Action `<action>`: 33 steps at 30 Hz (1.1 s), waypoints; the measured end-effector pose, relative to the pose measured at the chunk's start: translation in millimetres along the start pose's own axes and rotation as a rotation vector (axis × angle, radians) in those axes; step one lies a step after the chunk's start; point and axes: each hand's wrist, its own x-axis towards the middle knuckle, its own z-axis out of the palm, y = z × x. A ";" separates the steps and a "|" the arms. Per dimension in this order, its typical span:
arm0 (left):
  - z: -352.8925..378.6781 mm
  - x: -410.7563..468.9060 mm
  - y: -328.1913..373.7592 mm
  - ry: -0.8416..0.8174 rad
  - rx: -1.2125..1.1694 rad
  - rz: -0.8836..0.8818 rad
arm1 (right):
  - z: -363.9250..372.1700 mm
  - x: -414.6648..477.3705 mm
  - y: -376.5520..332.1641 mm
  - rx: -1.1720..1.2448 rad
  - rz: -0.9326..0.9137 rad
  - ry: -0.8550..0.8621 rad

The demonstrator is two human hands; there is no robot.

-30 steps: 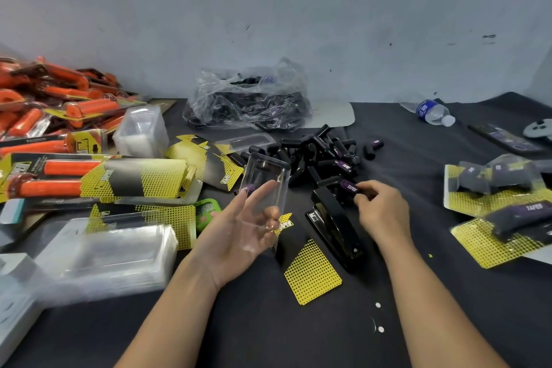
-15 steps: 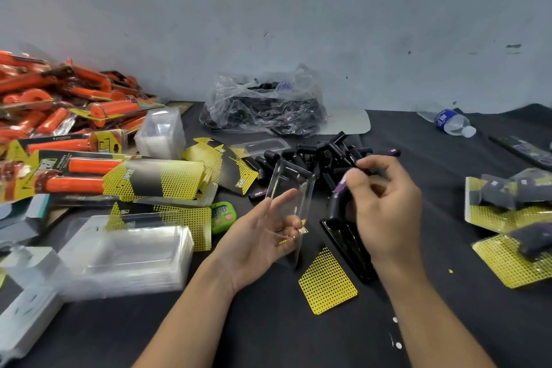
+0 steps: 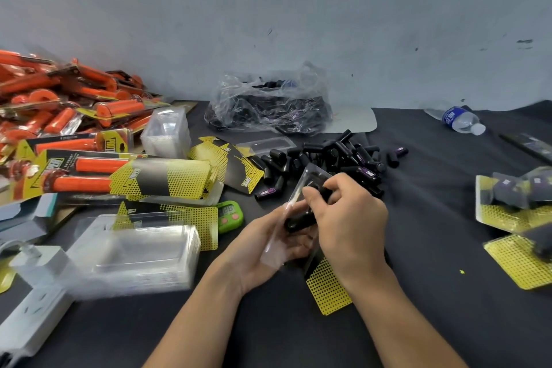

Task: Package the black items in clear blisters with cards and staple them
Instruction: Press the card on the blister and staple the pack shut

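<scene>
The left hand (image 3: 268,245) lies palm up just below the middle of the frame, its fingers curled around a clear blister (image 3: 274,255) that it holds tilted, top end pointing up and to the right. The right hand (image 3: 349,218) comes in from the right, its fingers and thumb gripping a black item (image 3: 298,219) that sits inside the hollow of the blister. Both hands are above the table (image 3: 448,323), which is covered in dark cloth.

Directly under the hands a yellow card (image 3: 327,293) lies flat on the cloth, partly hidden by the right wrist. Just above the hands is a pile of black items (image 3: 337,155), some with purple labels, and behind it, against the wall, a crumpled plastic bag (image 3: 268,104) with more dark pieces inside.

To the left of the hands sits a small green timer (image 3: 229,215), then a stack of empty blisters (image 3: 134,251) and a stack of cards (image 3: 167,178) with yellow dots. A heap of orange packs (image 3: 59,104) fills the upper left, and a white power strip (image 3: 33,314) lies at the lower left edge. On the right edge are finished packs (image 3: 513,197) on yellow cards, and a water bottle (image 3: 461,119) lies on its side at the upper right.
</scene>
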 end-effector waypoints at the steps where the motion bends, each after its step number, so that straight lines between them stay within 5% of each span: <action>1: -0.1 0.0 -0.5 -0.001 0.014 -0.004 | 0.1 1.2 1.2 -0.030 0.022 -0.019; 7: -1.6 -0.9 -1.9 -0.055 0.062 -0.001 | 7.4 -5.7 -3.6 -0.432 -0.111 0.073; 15: -12.2 1.3 2.7 -0.023 -0.283 0.000 | -13.2 -5.4 -5.9 -0.295 -0.144 0.057; 23: -20.7 -0.1 8.9 0.046 -0.525 0.152 | -23.6 -32.2 -15.3 -0.595 0.041 -0.825; 33: -28.6 3.1 9.0 0.041 -0.554 0.224 | -32.4 -32.5 -27.9 -0.577 0.049 -0.933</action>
